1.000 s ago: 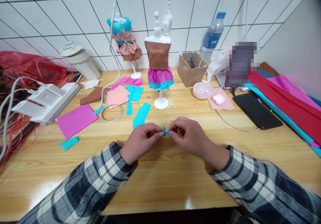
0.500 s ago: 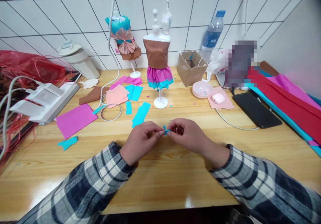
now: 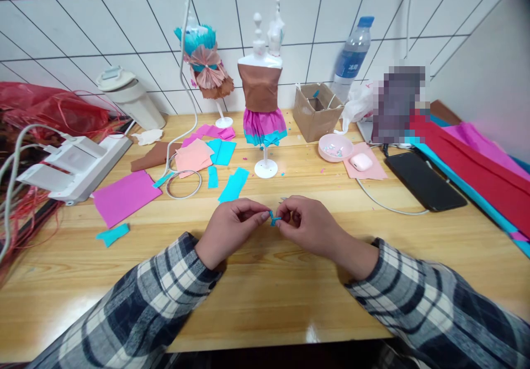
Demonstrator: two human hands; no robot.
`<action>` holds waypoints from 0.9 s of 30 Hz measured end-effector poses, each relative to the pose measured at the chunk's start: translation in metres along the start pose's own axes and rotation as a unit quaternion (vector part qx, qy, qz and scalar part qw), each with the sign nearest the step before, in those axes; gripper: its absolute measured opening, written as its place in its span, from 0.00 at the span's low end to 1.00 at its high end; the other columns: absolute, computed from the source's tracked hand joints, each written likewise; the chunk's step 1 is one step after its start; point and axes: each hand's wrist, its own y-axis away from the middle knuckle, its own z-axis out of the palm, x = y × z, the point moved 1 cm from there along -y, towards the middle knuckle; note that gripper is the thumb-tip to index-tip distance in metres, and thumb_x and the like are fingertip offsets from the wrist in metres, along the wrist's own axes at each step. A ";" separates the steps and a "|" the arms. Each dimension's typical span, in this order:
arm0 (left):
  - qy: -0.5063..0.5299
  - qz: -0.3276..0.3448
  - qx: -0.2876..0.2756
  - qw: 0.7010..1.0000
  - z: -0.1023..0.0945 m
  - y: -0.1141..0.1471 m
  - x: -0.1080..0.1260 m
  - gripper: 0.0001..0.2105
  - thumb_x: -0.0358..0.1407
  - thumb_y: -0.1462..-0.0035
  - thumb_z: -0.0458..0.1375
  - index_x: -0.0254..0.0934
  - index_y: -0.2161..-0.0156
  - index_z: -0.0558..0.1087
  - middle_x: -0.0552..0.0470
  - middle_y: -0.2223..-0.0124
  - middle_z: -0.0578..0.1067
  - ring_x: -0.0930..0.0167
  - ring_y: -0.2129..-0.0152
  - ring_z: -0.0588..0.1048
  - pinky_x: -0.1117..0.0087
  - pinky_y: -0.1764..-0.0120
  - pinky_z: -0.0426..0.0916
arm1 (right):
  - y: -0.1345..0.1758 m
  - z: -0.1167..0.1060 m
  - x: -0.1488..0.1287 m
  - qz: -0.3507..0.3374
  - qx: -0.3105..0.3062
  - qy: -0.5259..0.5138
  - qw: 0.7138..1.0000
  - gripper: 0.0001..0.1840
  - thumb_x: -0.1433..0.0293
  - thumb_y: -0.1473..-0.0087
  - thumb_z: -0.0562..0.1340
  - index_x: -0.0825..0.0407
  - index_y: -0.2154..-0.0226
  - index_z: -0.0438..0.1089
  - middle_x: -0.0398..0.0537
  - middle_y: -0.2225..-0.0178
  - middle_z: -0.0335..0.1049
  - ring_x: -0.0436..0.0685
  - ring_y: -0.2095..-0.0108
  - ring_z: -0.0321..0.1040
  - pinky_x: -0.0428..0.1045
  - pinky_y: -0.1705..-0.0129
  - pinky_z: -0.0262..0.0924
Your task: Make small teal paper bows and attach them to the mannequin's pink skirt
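Between my fingertips is a small twisted piece of blue crepe paper (image 3: 274, 220). My left hand (image 3: 236, 226) pinches its left end, and my right hand (image 3: 311, 225) pinches its right end; both are closed just above the table. Beyond them stands a small white mannequin (image 3: 265, 169) wearing a brown top (image 3: 260, 89) and a magenta skirt (image 3: 265, 124) with a blue hem. Blue paper pieces (image 3: 234, 184) lie just past my left hand. A thin pointed metal tip, mostly hidden, shows behind my right hand.
A magenta sheet (image 3: 126, 198) and a peach sheet (image 3: 193, 155) lie left, near a power strip (image 3: 91, 170). A second dressed mannequin (image 3: 207, 65), a cardboard box (image 3: 317, 115) and a bottle (image 3: 353, 54) line the wall. A pink bowl (image 3: 336, 148) and a black phone (image 3: 425, 181) are right.
My left fingers have shifted slightly up and left on the blue paper. The twisted piece shows a little lower between my hands. The other things look unmoved.
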 end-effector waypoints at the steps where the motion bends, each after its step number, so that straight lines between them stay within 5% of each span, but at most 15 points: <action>1: 0.008 -0.012 -0.002 1.000 0.000 0.000 0.000 0.08 0.38 0.50 0.62 0.35 0.68 0.79 0.49 0.68 0.80 0.68 0.70 0.75 0.70 0.66 0.68 | 0.000 0.000 0.000 0.002 -0.001 -0.002 1.000 0.01 0.71 0.54 0.62 0.51 0.73 0.69 0.40 0.74 0.68 0.48 0.75 0.61 0.45 0.73 0.53; 7: 0.009 -0.015 -0.011 1.000 0.000 -0.001 -0.004 0.08 0.39 0.49 0.60 0.35 0.69 0.77 0.49 0.68 0.79 0.68 0.71 0.74 0.69 0.66 0.67 | 0.001 0.000 0.000 0.022 -0.009 -0.097 0.995 0.21 0.66 0.49 0.62 0.47 0.51 0.64 0.39 0.69 0.70 0.46 0.78 0.61 0.44 0.74 0.56; 14: -0.024 0.004 -0.025 0.999 0.003 0.002 -0.004 0.09 0.39 0.48 0.59 0.35 0.70 0.77 0.49 0.71 0.77 0.70 0.74 0.72 0.71 0.70 0.66 | -0.002 0.007 0.000 0.023 0.002 -0.082 0.996 0.03 0.69 0.50 0.63 0.49 0.70 0.72 0.39 0.73 0.73 0.48 0.74 0.65 0.44 0.72 0.58; 27: -0.008 0.001 -0.006 1.000 0.005 0.005 0.003 0.09 0.40 0.49 0.60 0.36 0.71 0.77 0.50 0.72 0.78 0.70 0.75 0.73 0.71 0.71 0.66 | -0.002 0.003 -0.002 0.007 0.017 -0.096 0.995 0.03 0.70 0.50 0.63 0.50 0.70 0.72 0.41 0.73 0.73 0.49 0.74 0.67 0.44 0.72 0.60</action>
